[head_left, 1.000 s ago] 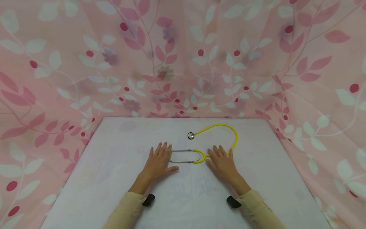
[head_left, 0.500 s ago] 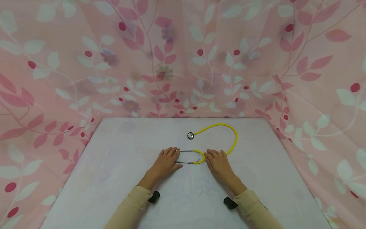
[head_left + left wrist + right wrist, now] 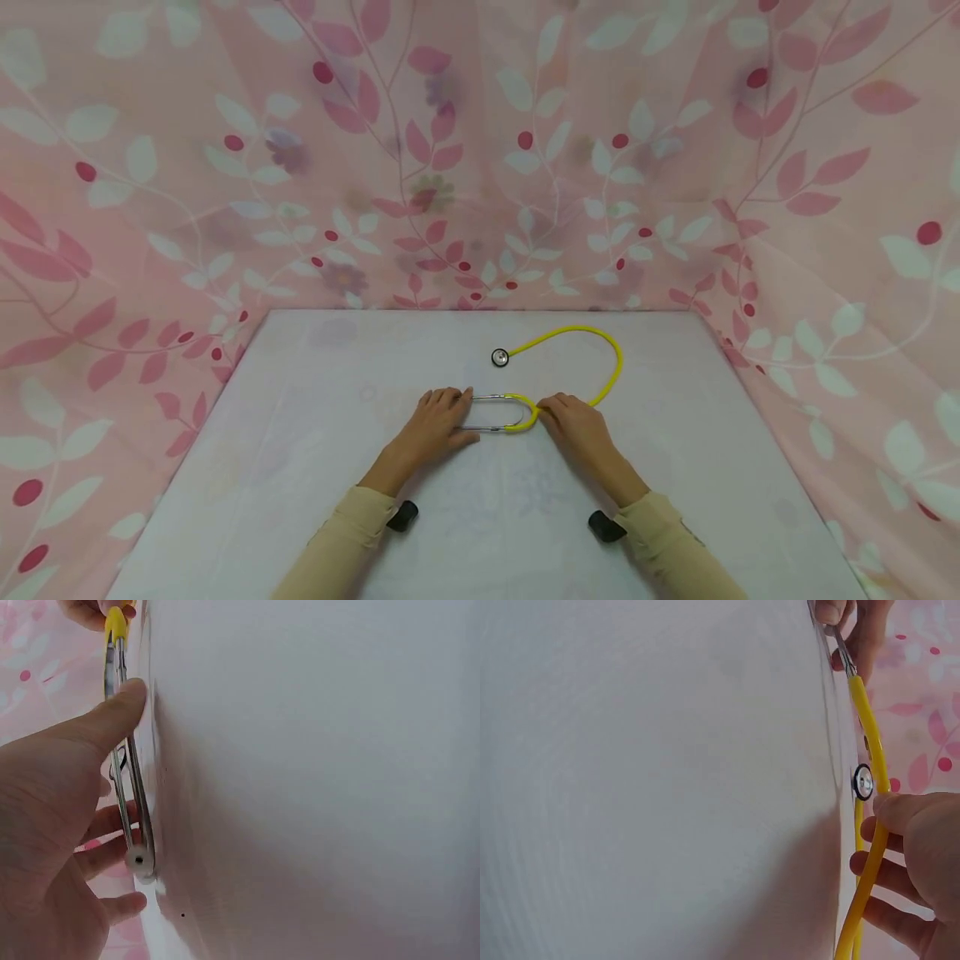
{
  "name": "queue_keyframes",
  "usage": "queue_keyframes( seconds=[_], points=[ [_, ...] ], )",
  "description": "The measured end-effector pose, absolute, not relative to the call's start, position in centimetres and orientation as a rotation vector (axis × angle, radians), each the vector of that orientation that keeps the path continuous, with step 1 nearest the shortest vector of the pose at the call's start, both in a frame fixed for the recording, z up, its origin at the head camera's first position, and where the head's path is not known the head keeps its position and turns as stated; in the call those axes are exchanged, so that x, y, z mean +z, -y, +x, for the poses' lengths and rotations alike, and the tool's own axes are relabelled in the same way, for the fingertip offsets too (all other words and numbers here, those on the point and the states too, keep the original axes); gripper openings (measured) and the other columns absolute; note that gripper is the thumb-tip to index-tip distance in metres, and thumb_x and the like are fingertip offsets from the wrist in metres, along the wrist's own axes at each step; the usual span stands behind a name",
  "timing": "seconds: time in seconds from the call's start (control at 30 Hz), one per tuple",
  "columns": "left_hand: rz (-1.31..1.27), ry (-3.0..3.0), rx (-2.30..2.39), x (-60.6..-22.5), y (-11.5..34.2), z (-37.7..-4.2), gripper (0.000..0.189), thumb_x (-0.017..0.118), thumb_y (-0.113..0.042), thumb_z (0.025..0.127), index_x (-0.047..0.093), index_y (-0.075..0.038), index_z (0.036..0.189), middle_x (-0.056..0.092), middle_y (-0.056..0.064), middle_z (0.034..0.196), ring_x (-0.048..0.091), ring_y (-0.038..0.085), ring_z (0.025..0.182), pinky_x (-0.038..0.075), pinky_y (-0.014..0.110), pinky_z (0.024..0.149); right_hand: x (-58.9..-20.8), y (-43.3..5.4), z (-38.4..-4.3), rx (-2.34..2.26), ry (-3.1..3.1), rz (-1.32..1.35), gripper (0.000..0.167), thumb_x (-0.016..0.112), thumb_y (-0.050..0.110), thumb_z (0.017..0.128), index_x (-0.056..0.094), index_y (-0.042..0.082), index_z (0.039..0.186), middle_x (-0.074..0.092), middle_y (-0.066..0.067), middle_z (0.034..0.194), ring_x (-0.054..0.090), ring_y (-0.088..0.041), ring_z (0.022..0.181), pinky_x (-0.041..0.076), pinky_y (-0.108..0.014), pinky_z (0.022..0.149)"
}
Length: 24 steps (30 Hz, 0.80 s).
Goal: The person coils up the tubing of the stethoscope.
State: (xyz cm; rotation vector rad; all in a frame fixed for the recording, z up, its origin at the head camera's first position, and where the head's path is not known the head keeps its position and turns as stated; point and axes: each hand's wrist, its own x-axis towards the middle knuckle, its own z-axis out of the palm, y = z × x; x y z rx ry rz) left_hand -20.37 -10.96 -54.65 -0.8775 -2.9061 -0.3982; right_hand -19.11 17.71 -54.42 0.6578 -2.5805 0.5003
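A stethoscope [image 3: 617, 358] with yellow tubing and metal ear tubes lies on the white table. My left hand [image 3: 437, 421] holds the ear-tube end, thumb on the near side and fingers on the far side. In the left wrist view, a pale eartip [image 3: 139, 859] shows past the fingers. My right hand [image 3: 581, 425] pinches the yellow tubing just beside the Y-joint; in the right wrist view, the thumb lies along the tube [image 3: 871, 874] with fingers behind it. The round chest piece [image 3: 500, 357] rests farther back, and the tubing loops from it to the right hand.
The table [image 3: 300, 367] has a white cover, and its far edge meets a pink leaf-patterned curtain [image 3: 480, 167] that also rises on both sides. Dark wrist-worn devices [image 3: 606, 526] sit below the sleeve cuffs.
My left hand has shifted right along the ear tubes and its fingers have bent around them. My right hand has moved slightly left, its spread fingers drawing together onto the yellow tubing.
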Motion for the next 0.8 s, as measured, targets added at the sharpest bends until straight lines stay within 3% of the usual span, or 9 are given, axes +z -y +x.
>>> queue_keyframes(
  seconds=[0.23,0.33,0.43,0.67,0.8],
  points=[
    [-0.972,2.764,-0.512,-54.8,11.4,-20.6,0.068,0.07,-0.039,0.09,0.048,-0.003,0.144,0.058,0.012,0.111,0.054,0.026,0.102,0.041,0.048,0.106,-54.4,-18.2,-19.2,0.528,2.503,0.682,0.017,0.078,0.015,0.083,0.072,0.014,0.099,0.07,0.003,0.092,0.068,-0.017,0.082,0.056,-0.035,0.065],
    [-0.981,2.721,-0.514,-54.7,11.6,-20.6,0.066,0.068,-0.037,0.092,0.047,-0.004,0.145,0.058,0.007,0.106,0.054,0.017,0.092,0.049,0.037,0.096,-54.2,-18.4,-19.2,0.545,2.468,0.706,0.018,0.079,0.013,0.081,0.071,0.013,0.098,0.07,0.001,0.091,0.068,-0.018,0.081,0.056,-0.036,0.066],
    [-0.981,2.704,-0.528,-54.5,11.8,-20.6,0.067,0.067,-0.038,0.092,0.045,-0.006,0.147,0.057,0.005,0.103,0.051,0.011,0.084,0.05,0.027,0.076,-53.8,-18.5,-19.1,0.553,2.474,0.726,0.02,0.079,0.012,0.082,0.071,0.012,0.1,0.07,0.0,0.092,0.067,-0.019,0.081,0.055,-0.037,0.067],
    [-1.034,2.692,-0.552,-54.0,12.2,-20.6,0.072,0.069,-0.039,0.091,0.041,-0.006,0.149,0.054,0.004,0.102,0.048,0.009,0.082,0.048,0.024,0.074,-53.0,-19.2,-19.2,0.538,2.566,0.803,0.021,0.074,0.014,0.088,0.07,0.01,0.108,0.07,-0.002,0.096,0.065,-0.02,0.086,0.054,-0.037,0.075],
    [-1.057,2.671,-0.561,-53.8,12.5,-20.6,0.072,0.07,-0.037,0.09,0.041,-0.007,0.149,0.054,0.004,0.103,0.049,0.009,0.084,0.048,0.024,0.075,-53.0,-20.7,-19.6,0.535,2.558,0.837,0.022,0.076,0.007,0.084,0.071,0.007,0.105,0.067,-0.004,0.091,0.062,-0.023,0.086,0.052,-0.039,0.077]
  ],
)
